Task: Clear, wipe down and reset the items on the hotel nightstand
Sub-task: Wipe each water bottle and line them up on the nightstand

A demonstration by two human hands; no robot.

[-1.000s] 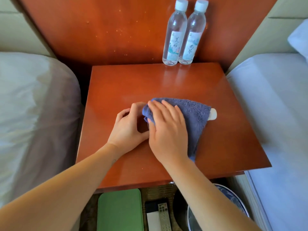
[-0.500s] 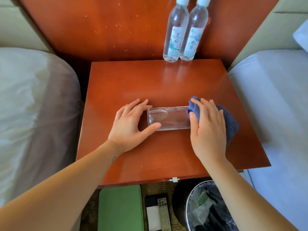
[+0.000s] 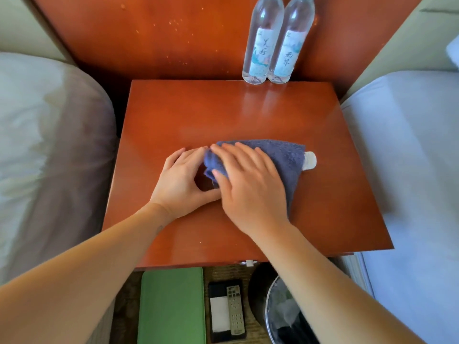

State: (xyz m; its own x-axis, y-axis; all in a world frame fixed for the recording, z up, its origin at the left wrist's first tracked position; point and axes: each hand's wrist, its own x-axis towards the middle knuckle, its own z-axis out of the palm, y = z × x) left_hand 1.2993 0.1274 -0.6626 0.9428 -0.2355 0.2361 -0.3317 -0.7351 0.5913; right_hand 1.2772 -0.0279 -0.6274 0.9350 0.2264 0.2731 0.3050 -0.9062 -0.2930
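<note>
A clear water bottle lies on its side in the middle of the wooden nightstand [image 3: 223, 112]. Only its white cap [image 3: 310, 160] shows, pointing right; the body is hidden under a blue cloth [image 3: 285, 155]. My right hand [image 3: 250, 189] lies over the cloth, fingers and thumb wrapped round the covered bottle near its left end. My left hand [image 3: 178, 184] cups the bottle's base, with fingers above it and the thumb below. Two more water bottles [image 3: 263, 40] [image 3: 289, 40] stand upright side by side at the back right edge.
White beds flank the nightstand on the left [image 3: 49, 145] and right [image 3: 409, 157]. On the floor in front lie a green pad [image 3: 171, 304] and a remote control [image 3: 234, 311], beside a lined waste bin [image 3: 280, 314]. A wooden panel rises behind the nightstand.
Half a second ago the cloth sat at the bottle's cap end with the clear body bare. My right hand has slid it left over the body. My left hand stayed at the base.
</note>
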